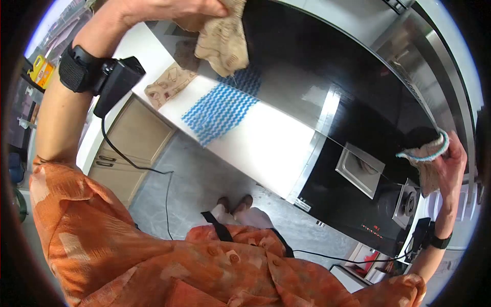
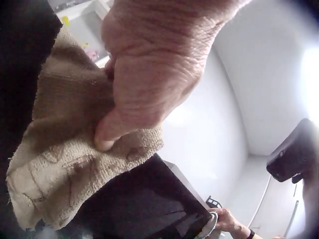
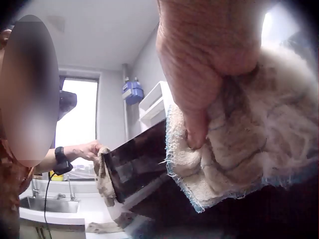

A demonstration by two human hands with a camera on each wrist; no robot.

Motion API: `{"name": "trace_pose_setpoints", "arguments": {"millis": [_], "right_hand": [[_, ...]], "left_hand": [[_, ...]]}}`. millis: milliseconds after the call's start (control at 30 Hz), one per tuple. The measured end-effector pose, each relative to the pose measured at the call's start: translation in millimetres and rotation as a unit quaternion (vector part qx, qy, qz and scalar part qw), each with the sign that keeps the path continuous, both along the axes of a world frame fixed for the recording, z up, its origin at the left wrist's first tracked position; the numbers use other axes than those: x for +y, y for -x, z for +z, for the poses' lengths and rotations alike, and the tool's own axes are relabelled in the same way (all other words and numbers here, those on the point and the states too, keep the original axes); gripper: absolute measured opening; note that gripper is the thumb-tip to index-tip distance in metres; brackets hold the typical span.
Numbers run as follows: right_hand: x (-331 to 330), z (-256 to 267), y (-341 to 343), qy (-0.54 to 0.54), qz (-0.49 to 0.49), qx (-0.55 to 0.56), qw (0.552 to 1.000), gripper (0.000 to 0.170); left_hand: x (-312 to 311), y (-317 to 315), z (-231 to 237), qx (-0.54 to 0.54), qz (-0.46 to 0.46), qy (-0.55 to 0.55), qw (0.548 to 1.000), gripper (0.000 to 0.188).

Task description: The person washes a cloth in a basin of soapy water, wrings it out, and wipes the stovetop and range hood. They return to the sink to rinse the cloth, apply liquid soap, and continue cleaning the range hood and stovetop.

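Note:
A large glossy dark panel (image 1: 317, 46) spans the space between the two hands. At its left end, my left hand (image 1: 197, 7) pinches a tan patterned cloth (image 1: 222, 46) that hangs down over the panel. In the left wrist view the left hand (image 2: 154, 64) has its thumb on the tan cloth (image 2: 75, 159). My right hand (image 1: 452, 161) grips a beige cloth with a teal edge (image 1: 429, 176) at the panel's right end. The right wrist view has the right hand (image 3: 209, 55) bunching this cloth (image 3: 224, 164), its other fingers mostly hidden.
Below the panel, a white counter (image 1: 271, 153) bears a blue wavy-striped cloth (image 1: 217, 115) and a folded patterned cloth (image 1: 169, 87). A black hob (image 1: 327, 179) with a square tray (image 1: 360, 171) lies to the right. A sink (image 3: 50, 204) shows in the right wrist view.

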State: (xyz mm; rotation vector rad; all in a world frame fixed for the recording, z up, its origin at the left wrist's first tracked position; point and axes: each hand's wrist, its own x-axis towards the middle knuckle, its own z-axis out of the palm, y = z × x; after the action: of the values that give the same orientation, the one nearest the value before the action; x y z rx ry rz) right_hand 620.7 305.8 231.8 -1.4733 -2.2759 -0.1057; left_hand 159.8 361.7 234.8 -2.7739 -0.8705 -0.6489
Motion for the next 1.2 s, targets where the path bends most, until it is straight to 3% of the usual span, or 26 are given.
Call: {"name": "trace_pose_setpoints", "arguments": {"millis": [67,133,167,267,333,400,533,567,600,667,700,733,900,1100,1200], "right_hand": [[9,-3,31,0.014,0.036,0.004,0.999,0.015],[11,-14,57,-0.016,0.057,0.085,0.995,0.016],[11,-15,77,-0.034,0.077,0.054,0.995,0.018],[23,-26,128,-0.04,0.06,0.091,0.993,0.022],[22,-22,172,-0.083,0.046,0.029,0.995,0.024],[34,-27,203,-0.096,0.027,0.022,0.995,0.025],[50,-40,262,-0.118,0.003,-0.01,0.993,0.025],[52,-42,274,-0.125,-0.012,-0.033,0.992,0.024],[58,-45,280,-0.125,-0.013,-0.044,0.991,0.024],[62,-51,294,-0.118,-0.027,-0.036,0.992,0.024],[64,-54,300,-0.116,-0.032,-0.04,0.992,0.024],[66,-58,305,-0.126,-0.038,-0.039,0.991,0.024],[71,-69,316,-0.15,-0.076,-0.089,0.982,0.025],[51,-92,325,-0.174,-0.047,-0.117,0.977,0.025],[25,-104,331,-0.154,-0.047,-0.114,0.98,0.025]], "left_hand": [[-17,33,0,0.005,0.122,0.092,0.988,0.011],[-30,50,7,-0.015,0.208,0.163,0.964,0.011],[-29,71,-3,-0.036,0.156,0.094,0.983,0.015],[-15,133,-23,-0.065,0.147,0.111,0.981,0.027],[-10,168,-20,-0.057,0.135,0.127,0.981,0.027],[16,192,-21,0.03,0.095,0.004,0.995,0.028],[50,245,-33,0.003,0.117,0.066,0.991,0.026],[54,253,-36,-0.02,0.186,0.111,0.976,0.025],[67,258,-37,-0.017,0.176,0.118,0.977,0.025],[87,275,-47,0.025,0.067,-0.036,0.997,0.026],[88,280,-47,0.012,0.095,0.037,0.995,0.027],[93,286,-51,0.01,0.091,0.037,0.995,0.027],[107,304,-69,0.047,0.133,-0.023,0.99,0.028],[84,308,-94,0.02,0.104,-0.111,0.988,0.021],[54,316,-109,0.035,0.143,-0.054,0.988,0.021]]}}
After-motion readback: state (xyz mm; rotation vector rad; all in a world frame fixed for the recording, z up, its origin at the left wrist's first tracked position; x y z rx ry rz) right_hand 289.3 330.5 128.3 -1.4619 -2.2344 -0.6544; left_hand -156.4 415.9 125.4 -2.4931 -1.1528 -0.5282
